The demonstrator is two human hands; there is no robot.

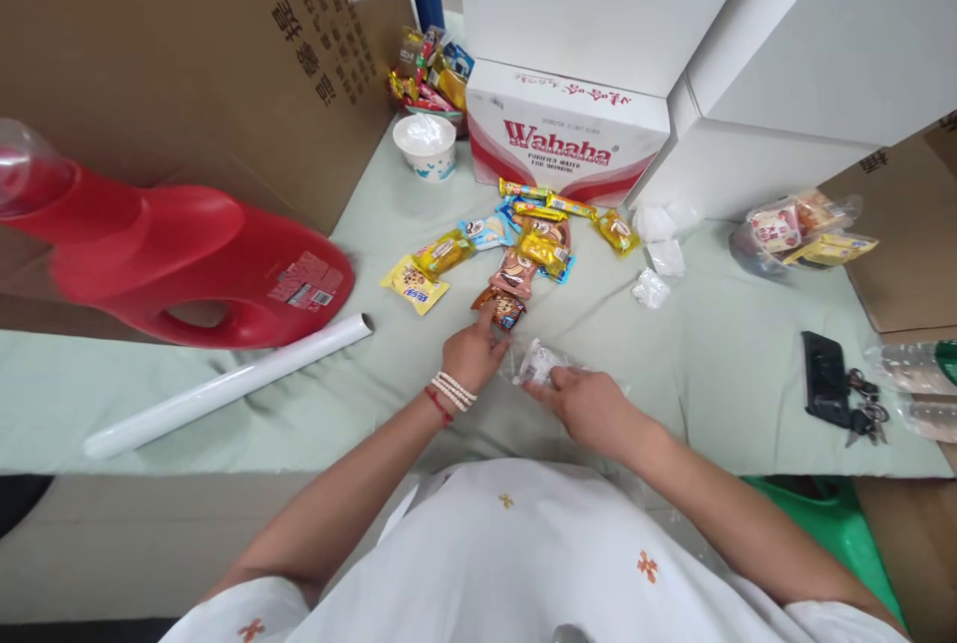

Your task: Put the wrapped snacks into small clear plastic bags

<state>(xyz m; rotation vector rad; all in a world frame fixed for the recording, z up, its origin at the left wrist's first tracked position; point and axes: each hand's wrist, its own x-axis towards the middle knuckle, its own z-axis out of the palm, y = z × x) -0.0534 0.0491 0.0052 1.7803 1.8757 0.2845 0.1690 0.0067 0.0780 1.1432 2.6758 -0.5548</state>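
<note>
My left hand (pixel 473 356), with a white bead bracelet and a red string at the wrist, has its fingers on a small brown snack packet (pixel 508 308) at the near end of the snack pile. Its thumb lies close to a clear plastic bag (pixel 539 361) with a white printed patch. My right hand (pixel 594 411) pinches that bag from the near right side. Beyond both hands lie yellow-wrapped snacks (pixel 544 252), a pink-brown packet (pixel 513 270), a blue-white packet (pixel 484 231) and a yellow cookie packet (pixel 414 285).
A red detergent bottle (pixel 179 264) and a white tube (pixel 228 386) lie left. Behind stand a paper bowl (pixel 425 147), bagged snacks (pixel 438 75) and a Wahaha carton (pixel 564 140). Crumpled clear plastic (pixel 652 288), a snack bag (pixel 793 232), a black wallet-like item (pixel 824 379) and keys (pixel 867 414) are right.
</note>
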